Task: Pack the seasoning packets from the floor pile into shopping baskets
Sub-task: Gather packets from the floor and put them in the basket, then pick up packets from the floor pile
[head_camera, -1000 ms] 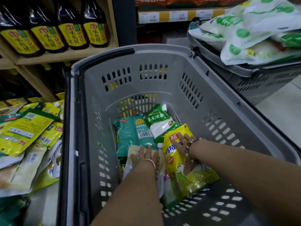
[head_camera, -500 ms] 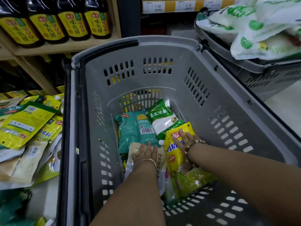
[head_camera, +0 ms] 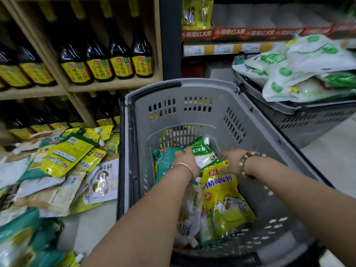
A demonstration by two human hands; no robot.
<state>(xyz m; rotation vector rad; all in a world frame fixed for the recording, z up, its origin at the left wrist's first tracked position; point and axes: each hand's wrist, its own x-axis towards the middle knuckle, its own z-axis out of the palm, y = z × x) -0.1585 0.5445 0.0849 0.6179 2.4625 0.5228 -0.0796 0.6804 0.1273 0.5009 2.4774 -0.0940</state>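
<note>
Both hands are reaching into the gray shopping basket [head_camera: 192, 83]. The left hand [head_camera: 185, 161] is lying over the teal packet [head_camera: 163, 164] and the white-green packet [head_camera: 202, 151]. The right hand [head_camera: 230, 162] is sitting at the top edge of the yellow chicken seasoning packet [head_camera: 223, 199]. Blur is hiding both grips. The floor pile [head_camera: 57, 170] is lying left of the basket.

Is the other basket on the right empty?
No, the other basket is heaped above its rim with white and green packets.
</note>
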